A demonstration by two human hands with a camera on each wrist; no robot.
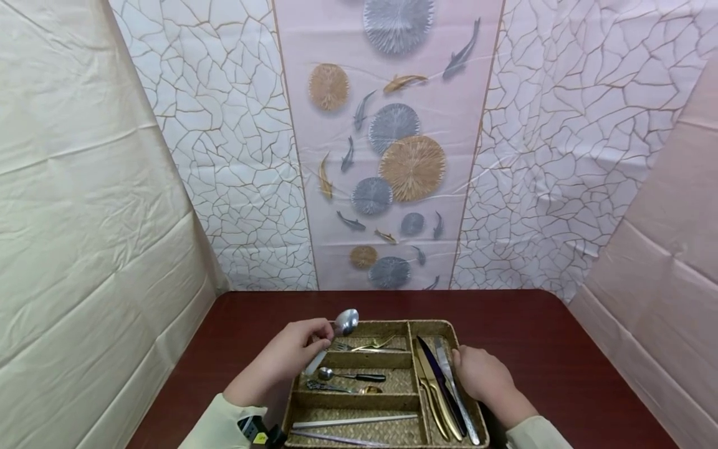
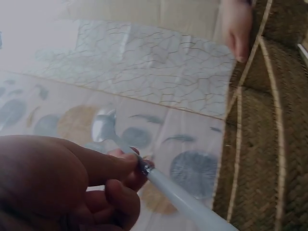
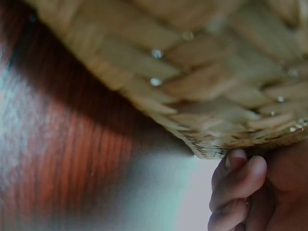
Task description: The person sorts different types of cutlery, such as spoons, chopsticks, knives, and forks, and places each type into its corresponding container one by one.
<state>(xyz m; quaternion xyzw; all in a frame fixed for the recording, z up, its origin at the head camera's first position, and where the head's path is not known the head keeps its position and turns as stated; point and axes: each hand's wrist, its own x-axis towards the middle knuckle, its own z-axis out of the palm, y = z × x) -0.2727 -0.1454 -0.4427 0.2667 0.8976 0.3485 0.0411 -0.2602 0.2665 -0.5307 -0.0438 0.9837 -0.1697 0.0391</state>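
My left hand (image 1: 294, 349) pinches a metal spoon (image 1: 346, 321) with a white handle, its bowl raised above the back left of a woven divided tray (image 1: 367, 360). In the left wrist view, thumb and fingers grip the spoon (image 2: 187, 199) near the join of handle and metal neck. At the tray's right rim, my right hand (image 1: 487, 377) holds the side with the thumb near the top edge. The right wrist view has curled fingers (image 3: 245, 178) against the lower edge of the woven wall (image 3: 216, 96).
Gold, dark and silver knives (image 1: 443, 386) lie in the long right compartment. Forks and a gold piece (image 1: 374, 344) occupy the back one, small spoons (image 1: 370, 378) the middle, chopsticks (image 1: 356, 421) the front. Beneath is a dark red table (image 1: 527, 330), with fabric walls around it.
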